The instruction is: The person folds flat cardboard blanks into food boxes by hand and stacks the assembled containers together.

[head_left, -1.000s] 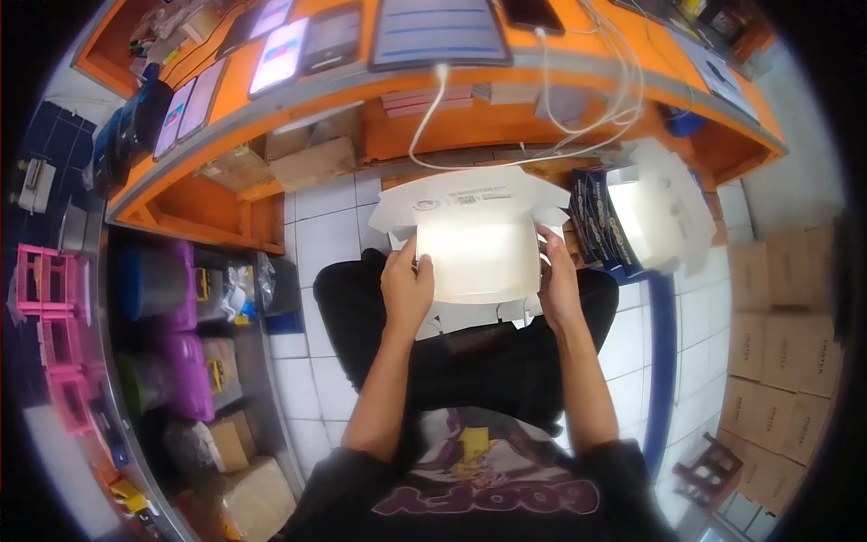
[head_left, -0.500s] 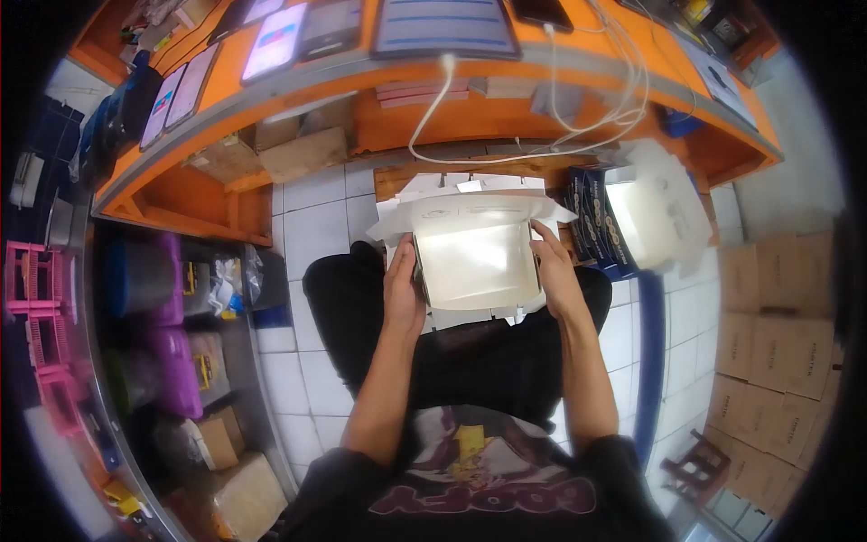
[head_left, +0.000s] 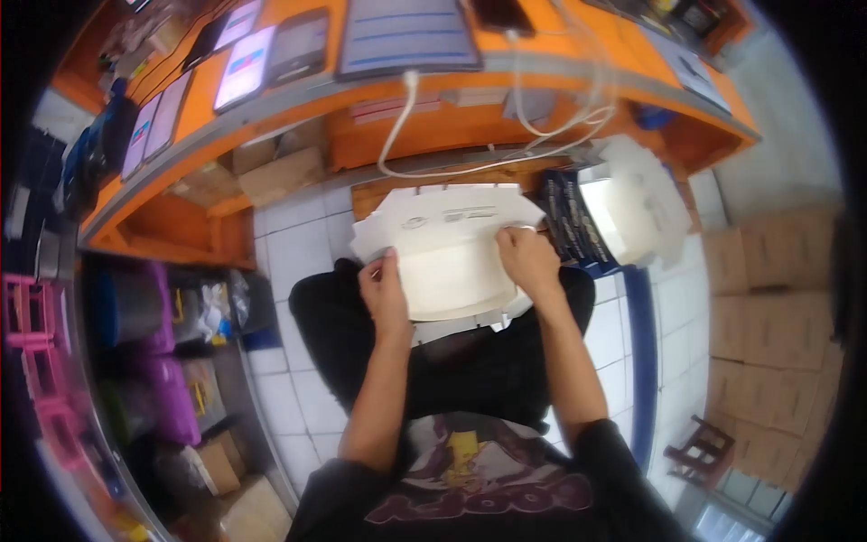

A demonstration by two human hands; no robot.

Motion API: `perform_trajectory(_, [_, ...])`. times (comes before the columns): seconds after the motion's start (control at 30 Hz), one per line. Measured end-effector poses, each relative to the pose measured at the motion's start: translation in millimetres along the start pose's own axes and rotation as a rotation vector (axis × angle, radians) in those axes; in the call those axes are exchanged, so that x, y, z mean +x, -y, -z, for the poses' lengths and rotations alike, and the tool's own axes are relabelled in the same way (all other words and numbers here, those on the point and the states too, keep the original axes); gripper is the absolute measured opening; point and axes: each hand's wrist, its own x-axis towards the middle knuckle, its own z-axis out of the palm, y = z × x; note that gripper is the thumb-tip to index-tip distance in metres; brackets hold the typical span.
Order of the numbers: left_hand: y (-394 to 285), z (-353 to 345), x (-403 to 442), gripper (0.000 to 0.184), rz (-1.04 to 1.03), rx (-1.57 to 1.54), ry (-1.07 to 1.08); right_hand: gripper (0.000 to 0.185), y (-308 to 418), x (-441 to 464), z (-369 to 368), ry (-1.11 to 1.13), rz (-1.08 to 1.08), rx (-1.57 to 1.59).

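Note:
A white cardboard box [head_left: 456,280] with its printed lid flap raised lies over my lap, on top of more flat white card. My left hand [head_left: 386,294] grips its left side, thumb at the upper left corner. At the upper right corner my right hand [head_left: 528,262] has its fingers curled on the side edge. Just right of the box stands a stack of dark blue printed boxes [head_left: 578,221], and beside them is another opened white box [head_left: 623,212].
Ahead runs an orange counter [head_left: 312,95] with phones, a tablet [head_left: 411,36] and hanging white cables [head_left: 452,170]. Shelves with purple bins [head_left: 172,397] line the left. Brown cartons [head_left: 772,330] are stacked at the right, near a small dark red stool [head_left: 700,452].
My right hand has moved up and inward onto the box's upper right corner, its fingers now curled. The lid flap lies further back, with more print showing. The whole view has shifted slightly.

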Motion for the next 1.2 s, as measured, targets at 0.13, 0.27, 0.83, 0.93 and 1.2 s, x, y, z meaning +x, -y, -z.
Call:
perform_trajectory(0.13, [-12.1, -5.7, -5.3, 0.041, 0.051, -0.069, -0.002, 0.035, -28.4, 2.2, -16.0, -0.147, 0.026, 0.296])
perform_trajectory(0.27, [-13.8, 2.9, -10.2, 0.041, 0.003, 0.014, -0.03, 0.039, -78.6, -1.0, 25.6, -0.713, 0.066, -0.147])
perform_trajectory(0.83, [-109.7, -4.2, -98.4, 0.038, -1.011, 0.67, 0.478, 0.027, -73.1, -128.6, 39.8, -0.594, 0.504, -0.016])
perform_trajectory(0.93, [-86.6, -3.7, -75.9, 0.033, -0.781, 0.21, 0.394, 0.041, -63.3, -123.9, 34.3, -0.541, 0.793, -0.017])
perform_trajectory(1.2, [-78.4, 14.0, -25.6, 0.024, -0.421, 0.897, 0.251, 0.074, -23.6, -54.2, 20.6, 0.149, 0.225, 1.281])
